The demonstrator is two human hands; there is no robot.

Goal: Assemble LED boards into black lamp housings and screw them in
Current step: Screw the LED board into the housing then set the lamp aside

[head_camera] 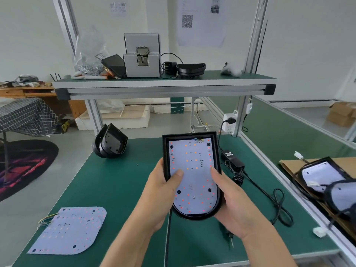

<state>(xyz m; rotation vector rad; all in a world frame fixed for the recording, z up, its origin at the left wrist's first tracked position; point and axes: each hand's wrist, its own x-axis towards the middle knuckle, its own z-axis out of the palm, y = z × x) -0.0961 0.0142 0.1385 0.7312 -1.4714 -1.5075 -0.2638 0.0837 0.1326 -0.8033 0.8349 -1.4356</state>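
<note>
Black plastic makes the lamp case (192, 177), and the person holds it up over the green table (119, 182) with both hands. The white light board (193, 176) already lies inside it. The left hand (161, 191) grips the left side, fingers curled under, with its thumb pressing flat on the board. The right hand (229, 205) cups the right side and bottom corner, and its thumb rests on the board too. To do this step well, I think the thumbs should push the board down evenly until it sits flat and its dark holes line up, so the screws can go in straight. The little coloured wires at the top edge should not get pinched. Spare boards (71, 230) lie on the table to the left, and more cases (110, 141) stand behind them. A screw machine (142, 55) sits on the shelf (163, 84) above. A black power cord (269, 197) winds over the table just right of the hands and could snag. A screwdriver tip (231, 240) peeks out under the right wrist. Finished lamps (327, 182) rest on cardboard at the far right.
</note>
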